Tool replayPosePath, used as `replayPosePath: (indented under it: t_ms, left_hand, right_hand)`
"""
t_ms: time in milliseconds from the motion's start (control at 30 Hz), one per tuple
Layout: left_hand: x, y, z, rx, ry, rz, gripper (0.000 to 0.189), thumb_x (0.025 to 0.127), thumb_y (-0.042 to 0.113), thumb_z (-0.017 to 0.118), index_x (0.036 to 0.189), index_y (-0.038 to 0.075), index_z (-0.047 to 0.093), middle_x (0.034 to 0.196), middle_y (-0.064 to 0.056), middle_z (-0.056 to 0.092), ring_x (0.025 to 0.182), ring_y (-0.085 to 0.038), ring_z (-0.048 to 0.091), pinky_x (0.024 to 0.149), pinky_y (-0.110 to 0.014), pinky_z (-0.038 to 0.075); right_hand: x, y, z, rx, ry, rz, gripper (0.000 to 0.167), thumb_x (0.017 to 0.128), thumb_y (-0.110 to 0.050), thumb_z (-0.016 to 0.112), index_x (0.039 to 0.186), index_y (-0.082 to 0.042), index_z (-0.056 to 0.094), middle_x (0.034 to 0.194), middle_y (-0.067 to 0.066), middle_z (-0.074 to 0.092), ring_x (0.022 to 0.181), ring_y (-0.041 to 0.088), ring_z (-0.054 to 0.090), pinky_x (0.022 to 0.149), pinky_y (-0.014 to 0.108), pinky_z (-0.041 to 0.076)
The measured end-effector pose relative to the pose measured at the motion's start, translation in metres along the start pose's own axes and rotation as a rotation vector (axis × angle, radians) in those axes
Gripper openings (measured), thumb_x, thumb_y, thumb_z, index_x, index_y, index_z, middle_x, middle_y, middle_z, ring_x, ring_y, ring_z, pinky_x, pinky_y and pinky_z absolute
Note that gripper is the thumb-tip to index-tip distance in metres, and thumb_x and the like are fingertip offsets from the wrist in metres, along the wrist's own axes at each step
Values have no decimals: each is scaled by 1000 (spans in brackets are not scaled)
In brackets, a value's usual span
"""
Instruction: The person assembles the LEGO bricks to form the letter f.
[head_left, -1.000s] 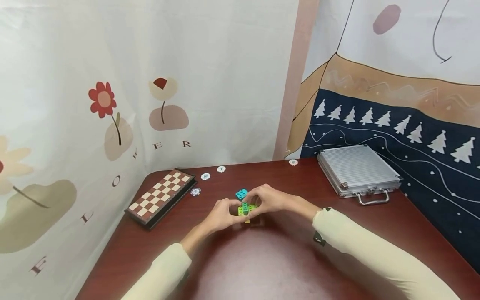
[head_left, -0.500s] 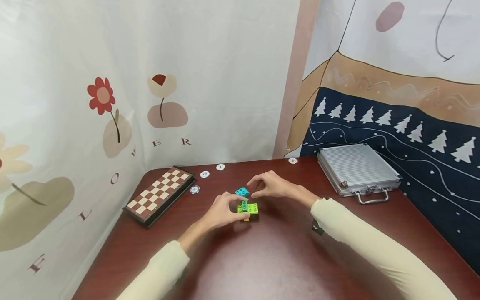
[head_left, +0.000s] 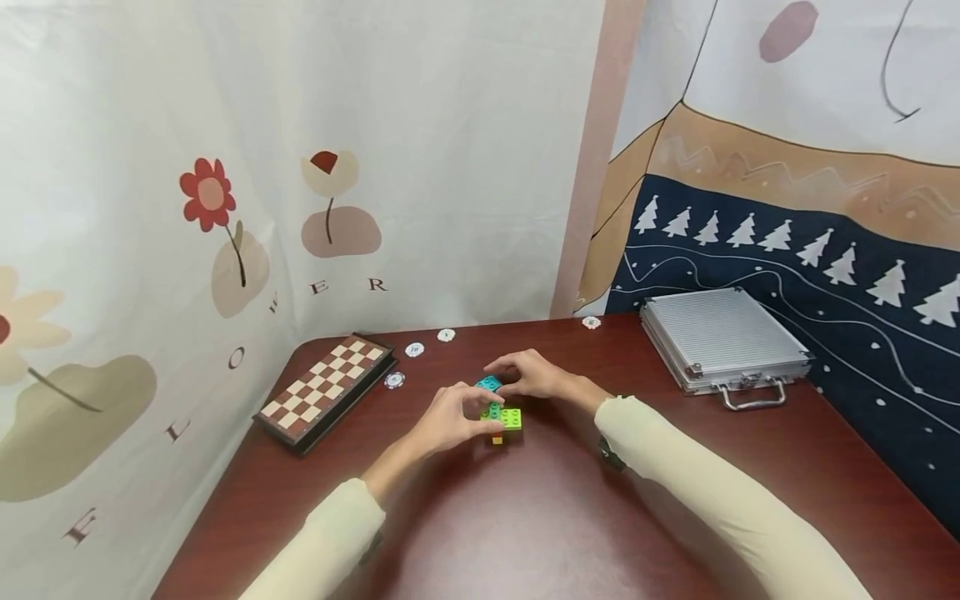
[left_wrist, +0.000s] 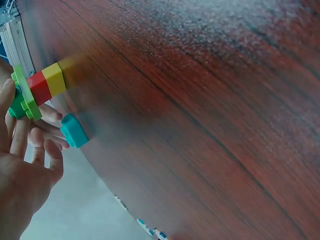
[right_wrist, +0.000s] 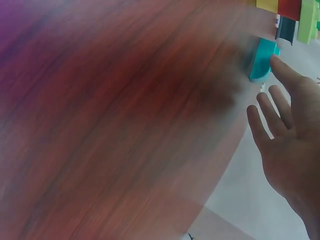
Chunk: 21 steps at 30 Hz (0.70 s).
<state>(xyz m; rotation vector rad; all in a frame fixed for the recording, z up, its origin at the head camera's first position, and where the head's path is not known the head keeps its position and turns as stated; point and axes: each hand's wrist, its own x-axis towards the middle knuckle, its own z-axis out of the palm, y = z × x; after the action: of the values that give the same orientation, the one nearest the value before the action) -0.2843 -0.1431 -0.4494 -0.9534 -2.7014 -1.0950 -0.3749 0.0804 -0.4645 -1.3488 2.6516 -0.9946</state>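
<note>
My left hand [head_left: 447, 421] pinches a small stack of toy building bricks [head_left: 512, 419], index finger behind and thumb in front. The left wrist view shows its parts: a dark green brick [left_wrist: 17, 104] on a lime one [left_wrist: 26, 93], then a red brick [left_wrist: 39, 88] and a yellow brick [left_wrist: 54, 78]. Just behind the stack, a turquoise brick [head_left: 489, 382] rests on the table. My right hand [head_left: 532, 375] reaches around it with thumb and index finger apart; in the right wrist view one fingertip is right at the turquoise brick's [right_wrist: 262, 62] studs, the other fingers stretched out.
A folded chessboard box [head_left: 324, 392] lies at the left of the dark red table [head_left: 510, 533]. Several poker chips [head_left: 415, 350] are scattered toward the back edge. At the right stands a silver metal case [head_left: 723, 337]. Printed curtains hang behind.
My right hand has let go of the brick stack, moved back and come down around the turquoise brick. My left hand has kept its pinch on the stack.
</note>
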Motion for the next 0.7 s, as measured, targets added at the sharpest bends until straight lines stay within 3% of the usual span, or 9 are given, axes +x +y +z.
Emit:
replayPosePath:
  t_ms: [200, 433, 700]
  left_hand:
    - [0, -1, 1, -57, 12, -28, 40, 81, 27, 92, 115, 9, 79, 97, 2, 76, 88, -15, 70, 79, -39, 58]
    - [0, 0, 2, -42, 21, -42, 39, 81, 28, 92, 114, 11, 80, 98, 1, 78, 86, -14, 70, 78, -40, 58]
    - [-1, -1, 4, -42, 21, -83, 38, 82, 32, 90, 114, 13, 80, 98, 3, 78, 88, -17, 71, 78, -34, 56]
  right_hand:
    - [7, 1, 6, -10, -18, -12, 43, 91, -14, 82, 131, -1, 70, 127, 11, 72, 114, 24, 69, 93, 37, 57]
    - [5, 1, 6, -63, 0, 13, 36, 90, -17, 84, 124, -8, 77, 119, 7, 76, 107, 19, 71, 88, 29, 57]
    - [-5, -1, -10, -7, 18, 26, 35, 89, -13, 83, 123, -6, 76, 115, 11, 74, 103, 21, 72, 85, 30, 59]
